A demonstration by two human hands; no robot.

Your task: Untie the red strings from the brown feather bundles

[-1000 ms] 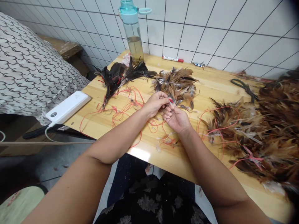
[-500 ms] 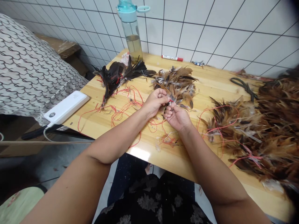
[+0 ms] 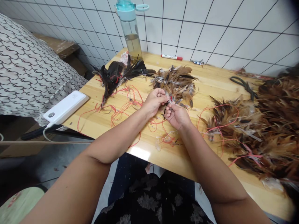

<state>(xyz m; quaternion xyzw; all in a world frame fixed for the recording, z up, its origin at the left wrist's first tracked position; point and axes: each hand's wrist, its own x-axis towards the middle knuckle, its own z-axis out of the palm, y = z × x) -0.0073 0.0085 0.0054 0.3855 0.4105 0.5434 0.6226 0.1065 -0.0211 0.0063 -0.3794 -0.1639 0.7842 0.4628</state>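
Note:
Near the middle of the wooden table (image 3: pixel 203 161), my left hand (image 3: pixel 155 101) and my right hand (image 3: pixel 176 115) meet with fingertips pinched together. Between them is the quill end of a feather bunch, with a bit of red string (image 3: pixel 171 98) showing at the binding. A pile of brown feathers (image 3: pixel 179 77) lies right behind my hands, so which feathers belong to the held bunch is hard to tell. Black feather bunches (image 3: pixel 112 74) rest at the back left. Loose red string (image 3: pixel 121 113) trails in tangles left of my hands.
A large heap of brown feathers (image 3: pixel 277 124) covers the right side. A water bottle (image 3: pixel 132 37) stands at the back against the tiled wall, beside a red-capped marker (image 3: pixel 171 57). A white power bank (image 3: pixel 66 107) sits at the left edge. A dark cord (image 3: pixel 244 85) lies at right.
My right fingers have shifted slightly at the binding and are curled a little tighter. Both hands stay in nearly the same place.

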